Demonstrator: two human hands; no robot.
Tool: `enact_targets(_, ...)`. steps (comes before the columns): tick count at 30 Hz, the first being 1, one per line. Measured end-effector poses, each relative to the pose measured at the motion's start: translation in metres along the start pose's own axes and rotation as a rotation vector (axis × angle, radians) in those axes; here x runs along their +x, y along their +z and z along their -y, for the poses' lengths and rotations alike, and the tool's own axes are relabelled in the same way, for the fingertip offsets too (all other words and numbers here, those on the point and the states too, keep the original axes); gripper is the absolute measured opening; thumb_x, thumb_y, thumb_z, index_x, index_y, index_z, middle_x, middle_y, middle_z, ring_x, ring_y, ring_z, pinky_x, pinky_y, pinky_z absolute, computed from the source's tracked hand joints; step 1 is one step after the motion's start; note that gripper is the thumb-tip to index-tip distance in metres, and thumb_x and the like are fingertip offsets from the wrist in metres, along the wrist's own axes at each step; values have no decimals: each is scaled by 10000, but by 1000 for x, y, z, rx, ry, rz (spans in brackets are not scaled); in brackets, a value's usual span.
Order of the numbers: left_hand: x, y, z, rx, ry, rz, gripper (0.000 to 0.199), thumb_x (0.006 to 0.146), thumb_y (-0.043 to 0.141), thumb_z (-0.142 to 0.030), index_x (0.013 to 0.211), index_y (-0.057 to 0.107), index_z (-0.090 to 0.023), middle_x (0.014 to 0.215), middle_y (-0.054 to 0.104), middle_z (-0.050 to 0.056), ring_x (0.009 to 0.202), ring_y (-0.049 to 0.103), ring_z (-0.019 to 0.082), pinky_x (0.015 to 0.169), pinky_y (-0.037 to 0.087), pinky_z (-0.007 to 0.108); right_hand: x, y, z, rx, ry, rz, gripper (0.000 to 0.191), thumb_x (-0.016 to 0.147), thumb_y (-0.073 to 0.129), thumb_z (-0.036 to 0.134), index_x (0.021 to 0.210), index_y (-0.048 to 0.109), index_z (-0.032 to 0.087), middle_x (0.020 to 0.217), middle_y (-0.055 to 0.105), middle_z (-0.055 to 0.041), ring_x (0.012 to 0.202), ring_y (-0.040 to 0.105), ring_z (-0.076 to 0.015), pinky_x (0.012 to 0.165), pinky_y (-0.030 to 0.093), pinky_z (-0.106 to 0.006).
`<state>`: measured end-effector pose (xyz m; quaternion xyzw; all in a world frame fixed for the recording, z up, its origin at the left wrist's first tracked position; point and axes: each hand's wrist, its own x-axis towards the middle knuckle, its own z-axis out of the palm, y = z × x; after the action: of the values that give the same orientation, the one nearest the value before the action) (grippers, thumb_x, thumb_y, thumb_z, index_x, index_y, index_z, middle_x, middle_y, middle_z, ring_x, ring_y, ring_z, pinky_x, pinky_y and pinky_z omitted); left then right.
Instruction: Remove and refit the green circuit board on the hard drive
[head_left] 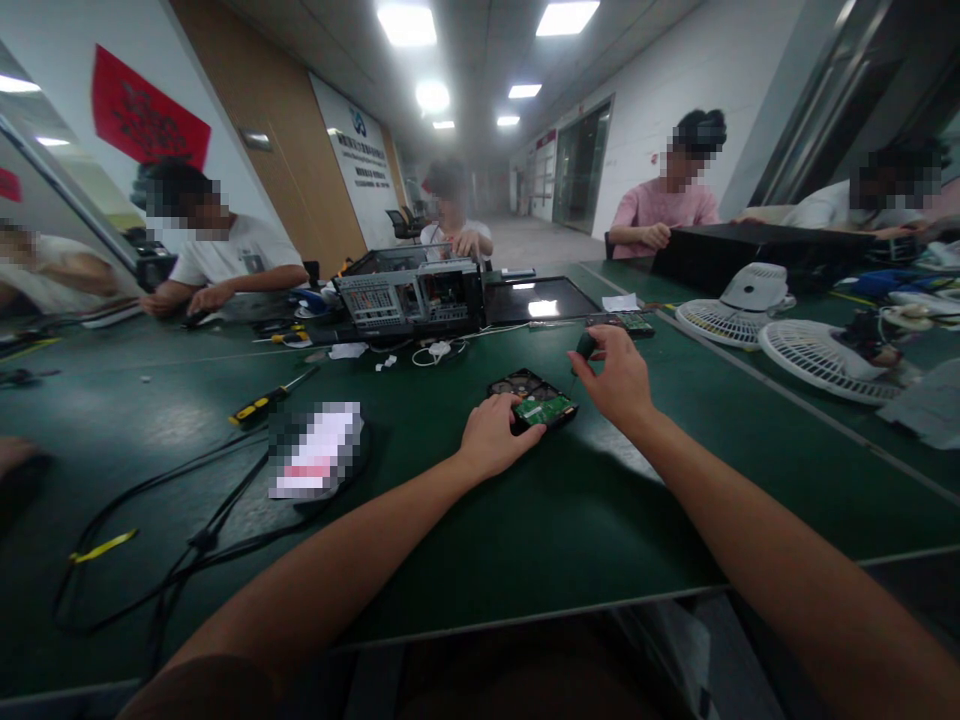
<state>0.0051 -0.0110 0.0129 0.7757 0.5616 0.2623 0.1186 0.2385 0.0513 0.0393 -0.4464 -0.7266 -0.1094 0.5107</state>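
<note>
A hard drive (553, 408) with a green circuit board lies on the green table in front of me. My left hand (495, 434) is closed on its near left side, with the thumb along the front edge and the fingers over the top. Above the drive's right end, my right hand (619, 372) pinches the dark handle of a small screwdriver (585, 346). Its thin shaft points down toward the drive's right corner; whether the tip touches a screw is too small to tell. Just beyond my right hand sits another circuit-board part (637, 324).
An opened computer case (412, 300) stands ahead beside a flat dark panel (540, 299). White fan parts (821, 358) lie to the right. On the left are a yellow-black screwdriver (259, 405), a blurred-out item (319, 450) and black cable (202, 540). Several people work around the table.
</note>
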Motion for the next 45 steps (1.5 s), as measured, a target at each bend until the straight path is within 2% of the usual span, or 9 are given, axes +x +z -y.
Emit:
enact_targets(10, 1, 1, 2, -9, 4, -3, 550, 864, 717, -586, 1242, 626, -196, 995, 696, 67, 996, 661, 283, 773, 479, 373, 0, -8, 10, -75, -30, -7, 371, 966, 631, 415, 1280, 587, 221, 1217, 567, -140, 925, 647, -257, 816, 597, -444)
enact_targets(14, 1, 2, 2, -11, 18, -18, 544, 868, 708, -593, 1221, 631, -187, 986, 694, 65, 992, 662, 282, 781, 485, 382, 0, -8, 9, -39, -40, -2, 382, 948, 619, 342, 1305, 562, 219, 1202, 533, -138, 920, 619, -249, 856, 592, -463)
enact_targets(20, 2, 4, 4, -8, 30, -29, 537, 870, 704, -597, 1211, 632, -189, 964, 689, 57, 972, 661, 275, 778, 485, 385, -1, -4, 6, 29, -44, 2, 398, 919, 603, 246, 1313, 547, 226, 1220, 509, -137, 987, 611, -261, 874, 590, -475)
enact_targets(24, 1, 3, 3, -7, 25, -27, 534, 874, 700, -594, 1216, 633, -189, 971, 689, 59, 981, 660, 276, 783, 485, 384, 0, -2, 5, 67, -55, 4, 390, 935, 585, 239, 1322, 535, 241, 1260, 544, -148, 1168, 585, -311, 882, 594, -479)
enact_targets(28, 0, 1, 2, -11, 12, -9, 551, 874, 698, -597, 1239, 626, -190, 968, 690, 58, 997, 660, 280, 788, 487, 385, 2, -2, 3, 69, -24, 23, 364, 954, 602, 300, 1308, 546, 238, 1209, 584, -132, 947, 640, -260, 830, 605, -461)
enact_targets(31, 1, 0, 2, -2, 11, -11, 540, 875, 698, -592, 1236, 624, -197, 972, 689, 56, 992, 661, 278, 797, 487, 390, 2, -2, 4, 71, 23, 17, 364, 935, 661, 363, 1263, 569, 234, 1207, 575, -118, 811, 628, -210, 793, 612, -442)
enact_targets(36, 1, -1, 1, -2, 9, -1, 523, 870, 708, -578, 1219, 626, -197, 996, 691, 65, 1018, 663, 290, 800, 494, 391, -1, -5, 10, 93, 56, 25, 410, 918, 689, 441, 1258, 579, 241, 1199, 560, -110, 849, 632, -217, 745, 618, -414)
enact_targets(42, 0, -1, 0, -4, -3, -1, 540, 868, 703, -596, 1219, 629, -193, 975, 686, 62, 986, 664, 283, 801, 496, 393, 1, -7, 14, 59, 16, 56, 387, 974, 544, 293, 1354, 551, 222, 1250, 590, -138, 907, 643, -232, 816, 607, -417)
enact_targets(45, 0, 0, 1, -8, -1, -4, 539, 866, 708, -592, 1223, 628, -196, 982, 688, 62, 1000, 661, 283, 802, 494, 384, 2, -7, 12, 37, 21, 46, 393, 964, 558, 302, 1344, 555, 205, 1217, 608, -146, 920, 646, -250, 808, 602, -426)
